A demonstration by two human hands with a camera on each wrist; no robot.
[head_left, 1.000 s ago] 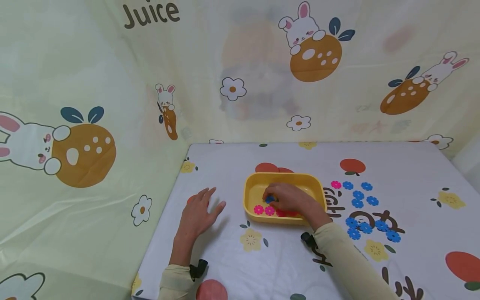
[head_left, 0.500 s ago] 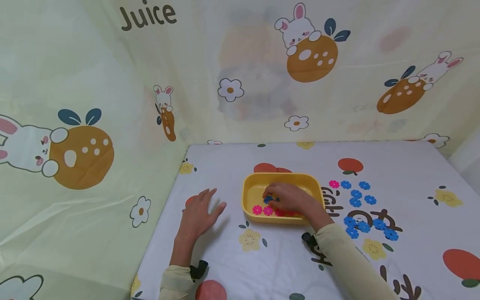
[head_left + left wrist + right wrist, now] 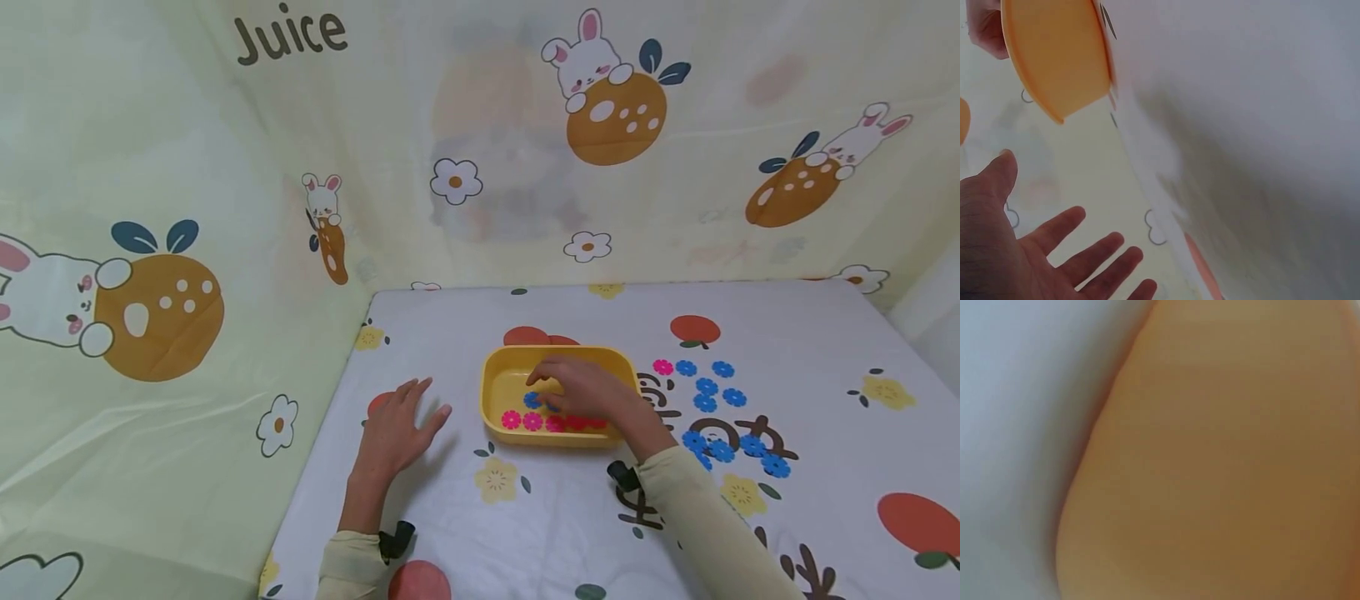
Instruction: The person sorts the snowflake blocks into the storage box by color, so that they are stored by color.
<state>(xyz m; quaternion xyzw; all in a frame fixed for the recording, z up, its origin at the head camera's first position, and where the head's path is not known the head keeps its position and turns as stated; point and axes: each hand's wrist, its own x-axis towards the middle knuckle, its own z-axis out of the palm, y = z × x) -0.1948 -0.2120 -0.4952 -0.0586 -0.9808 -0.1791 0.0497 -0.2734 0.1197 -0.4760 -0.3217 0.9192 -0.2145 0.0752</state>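
Observation:
The yellow tray [image 3: 495, 433] lies on the table with a row of pink flower-shaped pieces [image 3: 532, 421] along its near side. Behind that row lies a blue flower-shaped piece [image 3: 532, 400], and a second blue one shows partly under my right hand [image 3: 585, 389]. This hand hovers over the tray, thumb and fingers parted, with nothing visible between them. To the left of the tray, my left hand [image 3: 399, 429] is held over the table with its fingers spread and holds nothing. In the right wrist view the tray wall [image 3: 1210, 462] fills most of the picture; no hand shows there.
Right of the tray, several loose blue flower pieces [image 3: 707, 387] and one pink piece [image 3: 663, 367] lie on the patterned white tablecloth [image 3: 547, 533]. A printed curtain [image 3: 510, 217] hangs behind the table and along its left side.
My right hand has let go of a blue flower piece in the tray and lifted slightly, its fingers parting. The left hand stays put. The head view has shifted a little.

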